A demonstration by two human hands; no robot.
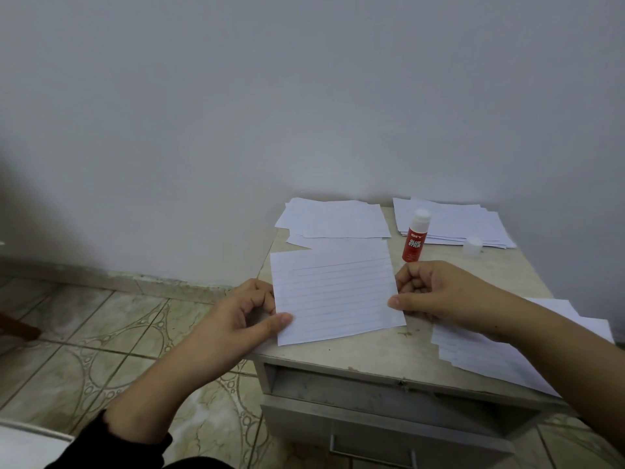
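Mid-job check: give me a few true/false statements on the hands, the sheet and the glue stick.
1. The left hand and the right hand pinch the lined sheet at opposite side edges. True.
2. The glue stick lies on its side. False: it stands upright on the table, beyond the right hand.
3. A white cap sits apart from the glue stick, by the far paper stack. True.
4. The lined sheet is crumpled into a ball. False: it is flat and open.
5. No paper lies near the right forearm. False: a near paper stack lies under it.
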